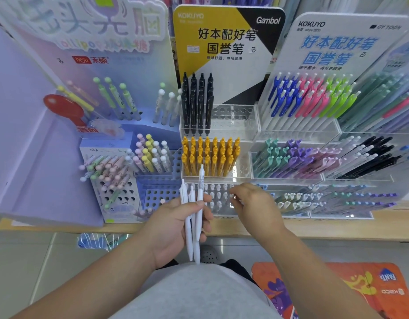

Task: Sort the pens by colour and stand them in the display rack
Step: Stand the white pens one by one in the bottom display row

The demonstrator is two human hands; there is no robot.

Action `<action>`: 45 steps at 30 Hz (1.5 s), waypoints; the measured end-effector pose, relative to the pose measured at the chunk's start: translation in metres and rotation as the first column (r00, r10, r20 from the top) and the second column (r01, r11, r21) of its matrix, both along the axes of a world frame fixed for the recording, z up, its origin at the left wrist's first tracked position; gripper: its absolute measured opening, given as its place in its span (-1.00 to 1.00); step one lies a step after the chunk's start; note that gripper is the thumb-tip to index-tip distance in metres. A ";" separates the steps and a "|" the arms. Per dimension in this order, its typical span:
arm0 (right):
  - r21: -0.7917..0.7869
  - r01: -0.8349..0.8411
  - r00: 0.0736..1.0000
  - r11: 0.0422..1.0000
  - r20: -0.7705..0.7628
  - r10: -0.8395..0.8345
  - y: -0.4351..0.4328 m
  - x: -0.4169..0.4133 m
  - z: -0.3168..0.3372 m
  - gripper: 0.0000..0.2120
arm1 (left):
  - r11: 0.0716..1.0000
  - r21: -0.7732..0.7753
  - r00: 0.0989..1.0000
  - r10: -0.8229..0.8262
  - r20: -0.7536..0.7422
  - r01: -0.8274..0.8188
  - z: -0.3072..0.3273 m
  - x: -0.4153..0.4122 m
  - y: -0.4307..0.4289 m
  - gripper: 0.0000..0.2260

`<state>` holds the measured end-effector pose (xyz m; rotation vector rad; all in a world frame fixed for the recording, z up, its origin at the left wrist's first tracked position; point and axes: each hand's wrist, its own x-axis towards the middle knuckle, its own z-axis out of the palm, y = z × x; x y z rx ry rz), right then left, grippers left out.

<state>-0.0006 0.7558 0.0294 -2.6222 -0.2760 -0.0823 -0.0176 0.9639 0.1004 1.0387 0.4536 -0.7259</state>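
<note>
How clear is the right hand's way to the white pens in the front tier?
Likely yes: the right hand is over the front tier, fingertips at the caps of the white pens, nothing between. The left hand holds three loose pens off to the side.

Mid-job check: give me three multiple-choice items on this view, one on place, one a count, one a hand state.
1. Where do the black pens stand in the clear rack? A back tier B middle tier C front tier
2. How many white pens does the left hand hold? A one B three C six
3. The right hand is: A open, idle B pinching a front-row pen C curled, empty
1A, behind the yellow pens; 2B, three barrels show; 3B, fingertips meet on its white top.
</note>
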 end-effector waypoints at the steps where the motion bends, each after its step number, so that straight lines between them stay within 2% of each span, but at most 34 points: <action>1: -0.014 0.002 1.000 1.000 -0.004 -0.002 0.001 0.000 0.001 -0.78 | 1.000 0.015 1.000 -0.017 0.018 0.017 0.001 0.000 0.000 -0.76; 3: -0.025 0.012 1.000 1.000 -0.012 -0.012 0.001 0.000 0.006 -0.76 | 0.998 0.041 0.998 -0.048 0.035 0.046 0.002 0.000 -0.001 -0.74; 5: 0.031 0.041 0.999 0.999 -0.003 -0.041 0.002 -0.001 0.014 -0.78 | 0.997 0.054 0.997 -0.062 0.040 0.059 0.003 0.000 -0.002 -0.69; 7: 0.247 0.171 0.985 0.954 -0.064 -0.160 0.005 -0.004 0.033 -0.86 | 0.997 0.052 0.997 -0.060 0.046 0.058 0.004 0.000 -0.003 -0.71; 8: 0.415 0.270 0.960 0.869 -0.187 -0.209 0.008 -0.004 0.046 -0.88 | 0.997 0.049 0.997 -0.060 0.047 0.058 0.005 0.001 -0.003 -0.74; 10: 0.677 0.439 0.877 0.591 -0.465 -0.120 0.012 -0.003 0.070 -0.87 | 0.996 0.058 0.996 -0.075 0.049 0.073 0.004 0.001 -0.005 -0.75; 11: 0.725 0.475 0.852 0.498 -0.520 -0.056 0.013 -0.002 0.079 -0.88 | 0.994 0.065 0.995 -0.089 0.049 0.086 0.004 0.001 -0.005 -0.74; 12: 0.743 0.484 0.844 0.463 -0.536 -0.021 0.013 -0.002 0.084 -0.90 | 0.992 0.071 0.993 -0.105 0.047 0.102 0.004 0.002 -0.006 -0.72; 18: 0.725 0.539 0.817 0.429 -0.573 -0.058 0.015 -0.004 0.093 -0.88 | 0.975 0.171 0.981 -0.164 0.101 0.145 0.003 0.002 -0.009 -0.84; 21: 0.704 0.536 0.816 0.467 -0.573 -0.073 0.014 -0.005 0.093 -0.91 | 0.948 0.286 0.972 -0.185 0.148 0.137 0.000 0.003 -0.011 -0.81; 23: 0.692 0.531 0.815 0.490 -0.576 -0.070 0.013 -0.006 0.093 -0.92 | 0.943 0.308 0.972 -0.181 0.147 0.129 -0.001 0.003 -0.012 -0.81; 26: 0.715 0.529 0.824 0.458 -0.561 -0.076 0.004 -0.003 0.095 -0.91 | 0.954 0.271 0.980 -0.167 0.112 0.131 -0.001 0.004 -0.015 -0.88; 29: 0.760 0.498 0.865 0.417 -0.470 -0.176 -0.017 0.005 0.104 -0.86 | 0.987 0.148 0.998 -0.061 -0.003 0.061 -0.005 0.008 -0.012 -0.79; 31: 0.760 0.455 0.890 0.464 -0.401 -0.216 -0.029 0.009 0.110 -0.80 | 0.993 0.111 0.999 -0.029 -0.031 0.033 -0.007 0.009 -0.008 -0.76; 33: 0.718 0.417 0.908 0.558 -0.352 -0.226 -0.034 0.011 0.110 -0.79 | 0.993 0.114 1.000 -0.017 -0.020 0.019 -0.008 0.009 -0.006 -0.76; 38: 0.459 0.301 0.948 0.836 -0.241 -0.209 -0.025 0.005 0.082 -0.82 | 0.995 0.100 1.000 0.028 -0.014 -0.026 -0.009 0.010 -0.007 -0.77; 41: 0.354 0.187 0.977 0.916 -0.164 -0.136 -0.013 -0.004 0.061 -0.82 | 0.995 0.093 0.999 0.032 -0.009 -0.031 -0.006 0.011 -0.006 -0.81; 45: 0.260 0.093 0.995 0.961 -0.056 -0.082 -0.006 -0.008 0.035 -0.79 | 0.992 0.121 0.999 0.028 -0.020 -0.026 -0.007 0.011 -0.005 -0.85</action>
